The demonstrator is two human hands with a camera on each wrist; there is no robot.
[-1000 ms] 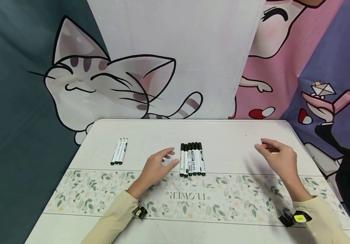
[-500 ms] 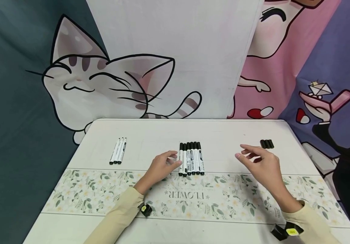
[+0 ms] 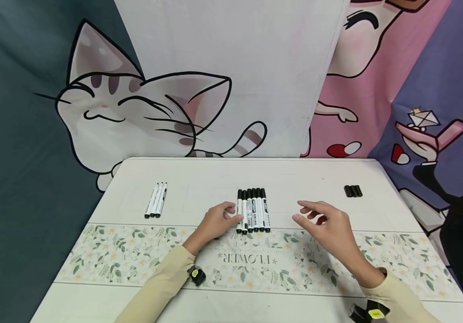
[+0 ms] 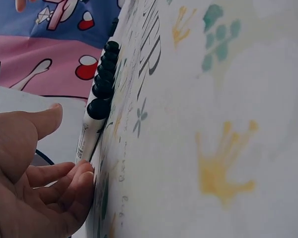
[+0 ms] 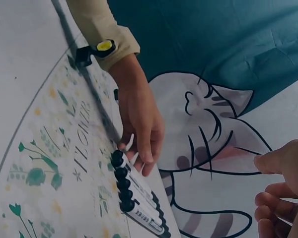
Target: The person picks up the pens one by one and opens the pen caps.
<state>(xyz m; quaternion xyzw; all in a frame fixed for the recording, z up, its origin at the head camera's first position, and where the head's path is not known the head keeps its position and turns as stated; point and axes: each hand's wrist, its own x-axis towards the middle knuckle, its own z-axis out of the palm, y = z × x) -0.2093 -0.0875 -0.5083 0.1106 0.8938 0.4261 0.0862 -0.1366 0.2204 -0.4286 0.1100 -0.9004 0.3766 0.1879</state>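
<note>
One table (image 3: pixel 203 177): near edge cut off.
Left grip (image 3: pixel 214 223): thumb and fingers parted, contact unclear.
Right grip (image 3: pixel 330 226): spread, well apart.
Six capped markers (image 3: pixel 254 211): mid-table, side by side, white, black-ended, print unreadable.

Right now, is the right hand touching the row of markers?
No, the head view shows bare white tabletop between the right hand and the row of markers.
</note>
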